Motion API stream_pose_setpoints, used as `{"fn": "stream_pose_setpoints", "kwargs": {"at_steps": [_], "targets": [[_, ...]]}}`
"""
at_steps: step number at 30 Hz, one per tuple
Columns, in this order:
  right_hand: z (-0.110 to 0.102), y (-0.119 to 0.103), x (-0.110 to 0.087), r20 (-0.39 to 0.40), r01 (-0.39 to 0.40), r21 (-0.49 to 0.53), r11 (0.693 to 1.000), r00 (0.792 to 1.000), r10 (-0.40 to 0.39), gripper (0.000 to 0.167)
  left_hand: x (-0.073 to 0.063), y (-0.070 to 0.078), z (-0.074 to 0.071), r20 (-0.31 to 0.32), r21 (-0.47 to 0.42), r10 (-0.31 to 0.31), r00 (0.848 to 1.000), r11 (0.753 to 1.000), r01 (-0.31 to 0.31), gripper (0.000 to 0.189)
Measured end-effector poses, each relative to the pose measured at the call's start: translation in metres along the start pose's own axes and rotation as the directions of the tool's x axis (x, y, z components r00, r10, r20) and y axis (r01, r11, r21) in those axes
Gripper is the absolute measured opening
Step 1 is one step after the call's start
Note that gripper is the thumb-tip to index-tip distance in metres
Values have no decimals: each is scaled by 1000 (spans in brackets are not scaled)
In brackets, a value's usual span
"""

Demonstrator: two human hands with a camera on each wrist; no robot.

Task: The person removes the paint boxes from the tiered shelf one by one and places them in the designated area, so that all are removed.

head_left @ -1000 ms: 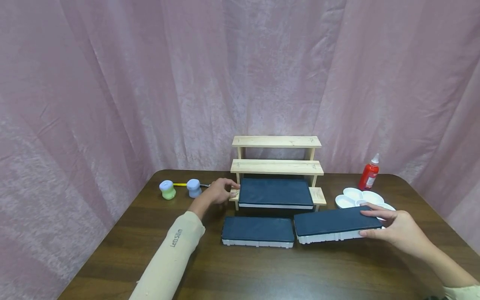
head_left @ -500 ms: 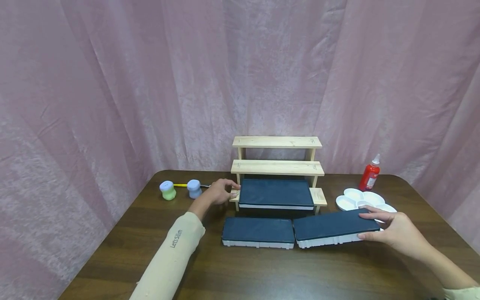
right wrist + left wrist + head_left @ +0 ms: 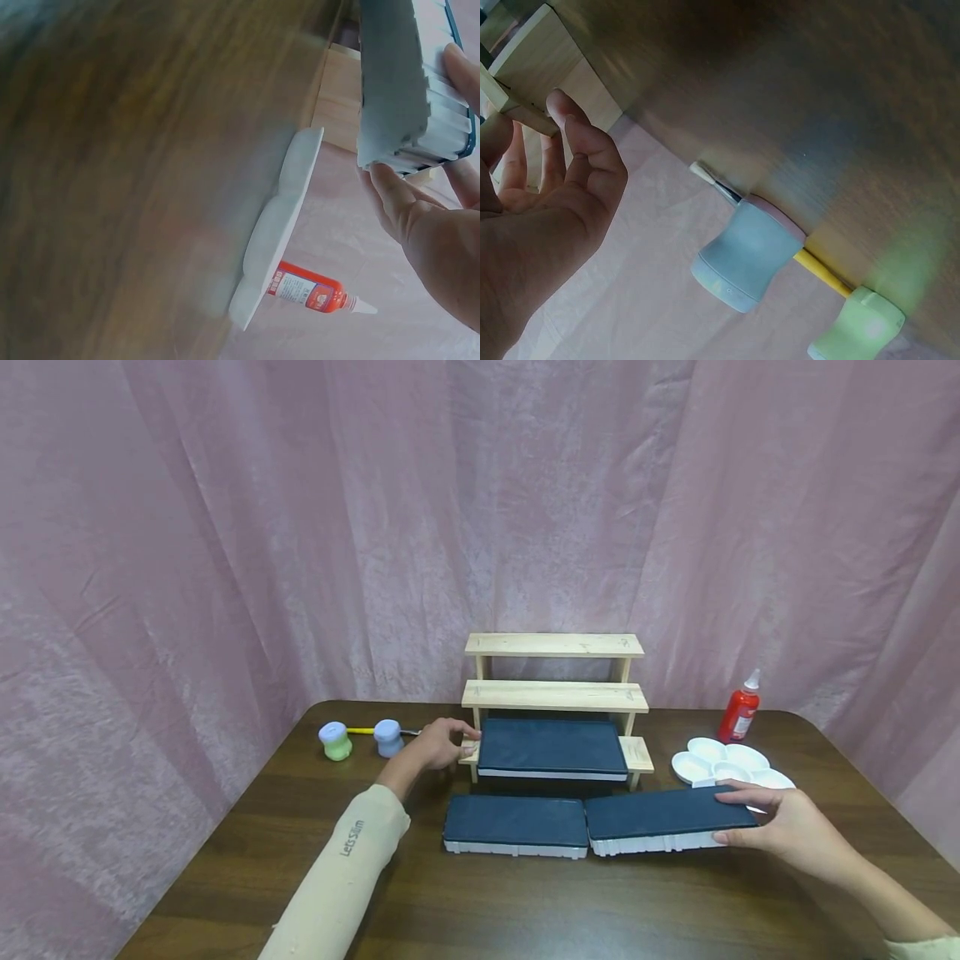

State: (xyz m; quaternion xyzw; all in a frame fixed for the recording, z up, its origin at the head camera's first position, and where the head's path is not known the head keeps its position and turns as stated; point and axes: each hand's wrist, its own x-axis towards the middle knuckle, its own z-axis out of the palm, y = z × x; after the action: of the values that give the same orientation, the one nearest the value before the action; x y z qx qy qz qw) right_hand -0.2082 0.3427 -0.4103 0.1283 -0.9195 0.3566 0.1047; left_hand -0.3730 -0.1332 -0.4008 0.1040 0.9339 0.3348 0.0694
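A three-tier wooden shelf (image 3: 553,695) stands mid-table. One dark blue box with a white base (image 3: 552,748) lies on its lowest tier, and a second (image 3: 515,824) lies on the table in front. My right hand (image 3: 761,828) grips the right end of a third blue box (image 3: 660,818), thumb on top and fingers underneath, as the right wrist view shows on the box (image 3: 409,82). Its left end meets the second box. My left hand (image 3: 444,742) holds the left end of the shelf's lowest tier (image 3: 544,71), fingertips on the wood.
A green paint jar (image 3: 335,740), a blue paint jar (image 3: 387,737) and a yellow-handled brush (image 3: 727,193) lie left of the shelf. A white palette (image 3: 720,762) and a red bottle (image 3: 739,710) sit at the right. Pink curtain surrounds the brown table (image 3: 525,902).
My right hand has lowered the third box and slid it left until it lines up end to end with the second box. The left hand has stayed at the shelf.
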Motion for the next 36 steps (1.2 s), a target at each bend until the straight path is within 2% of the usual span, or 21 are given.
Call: {"fn": "stream_pose_setpoints", "kwargs": {"at_steps": [11,18,23,30,36], "targets": [[0,1,-1,64,14,-21,1000,998,-13,51,0,-1,2,-3,12,5,1000,1000,-5,26],[1,7,-1,97,74,109,991,992,-85,47,0,0,1,-6,8,6,1000,1000,-6,26],[3,12,0,121,71,167,983,988,-92,47,-2,0,1,1,6,15,1000,1000,-15,25],[2,12,2,154,38,146,989,986,-60,47,-1,-1,0,-3,-1,12,1000,1000,-12,25],[2,11,1,131,48,89,995,990,-60,47,0,-1,0,-1,5,9,1000,1000,-9,25]]}}
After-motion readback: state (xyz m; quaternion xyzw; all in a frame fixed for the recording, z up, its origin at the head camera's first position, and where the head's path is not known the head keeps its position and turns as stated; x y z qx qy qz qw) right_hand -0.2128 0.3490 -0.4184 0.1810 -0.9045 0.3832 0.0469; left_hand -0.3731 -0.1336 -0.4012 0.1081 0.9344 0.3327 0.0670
